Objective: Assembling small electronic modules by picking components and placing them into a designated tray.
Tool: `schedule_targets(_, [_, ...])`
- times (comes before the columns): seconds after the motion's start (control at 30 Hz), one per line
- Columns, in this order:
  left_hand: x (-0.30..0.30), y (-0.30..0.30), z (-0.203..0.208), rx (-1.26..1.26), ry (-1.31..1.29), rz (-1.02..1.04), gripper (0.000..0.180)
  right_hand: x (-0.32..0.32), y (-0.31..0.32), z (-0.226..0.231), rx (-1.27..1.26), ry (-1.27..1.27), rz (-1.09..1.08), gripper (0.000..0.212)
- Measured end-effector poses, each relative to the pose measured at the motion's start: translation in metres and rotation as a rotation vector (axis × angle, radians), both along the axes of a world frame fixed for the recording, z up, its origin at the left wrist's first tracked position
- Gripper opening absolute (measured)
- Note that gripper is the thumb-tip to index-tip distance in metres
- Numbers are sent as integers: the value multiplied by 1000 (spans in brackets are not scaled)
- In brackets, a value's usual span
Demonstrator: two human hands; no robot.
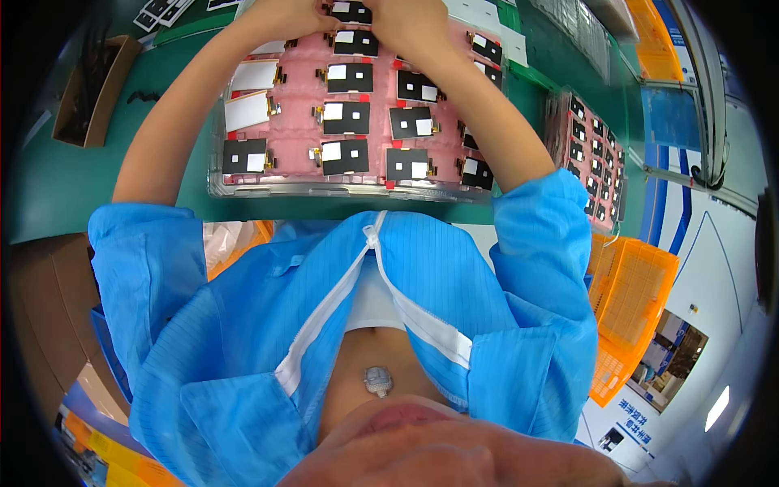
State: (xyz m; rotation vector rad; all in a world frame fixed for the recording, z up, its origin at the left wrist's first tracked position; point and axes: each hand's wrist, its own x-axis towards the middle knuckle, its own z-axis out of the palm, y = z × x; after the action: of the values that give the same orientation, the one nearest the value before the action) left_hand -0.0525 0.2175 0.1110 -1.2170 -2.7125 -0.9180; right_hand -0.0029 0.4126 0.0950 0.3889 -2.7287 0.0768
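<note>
Overhead, I look down my own chest, blue smock open at the zip, to a green bench [49,187] beyond it. A clear tray [324,190] lies across the bench, its long axis running left to right, lined with pink foam and set with rows of small black panels [347,118], each bearing a white patch. Both forearms reach away from me over the tray and converge at its far edge.

Left hand [280,16]: at the far row, left of centre, fingers curled down toward the foam; the frame cuts off the knuckles, so I cannot tell how far it is closed or whether it grips anything. Right hand [406,20]: just beside it, to the right, fingers bent over the far panel [349,12] in the middle column. It touches or nearly touches that panel; whether it has hold of it I cannot tell.

The far panel lies between the two hands, slightly nearer the right one, with its long side parallel to the tray's long axis.

To the right, well apart, a second stack of trays [596,154] stands tilted; orange crates [633,300] sit near right. A brown box [89,89] rests far left.
</note>
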Motion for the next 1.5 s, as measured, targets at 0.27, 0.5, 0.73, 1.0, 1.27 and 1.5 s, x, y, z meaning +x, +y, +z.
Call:
schedule_targets(0.27, [-26, -13, -47, 759, 40, -465, 35, 19, -4, 19, -489, -281, 56, 16])
schedule_targets(0.5, [0, 2, 1, -104, 94, 33, 37, 19, 3, 5, -139, -50, 179, 17])
schedule_targets(0.73, [-12, -6, -18, -60, 92, 12, 42, 33, 1, 26, -819, -85, -9, 34])
schedule_targets(1.0, [-13, -5, -16, -80, 104, 21, 41, 28, 11, 11, -478, 19, 135, 15])
schedule_targets(1.27, [-13, -4, -12, -43, 102, -22, 40, 15, 6, -11, -383, 121, 40, 15])
schedule_targets(1.5, [-5, 0, -4, -121, 235, -50, 37, 30, -1, 0, -400, 49, 53, 11])
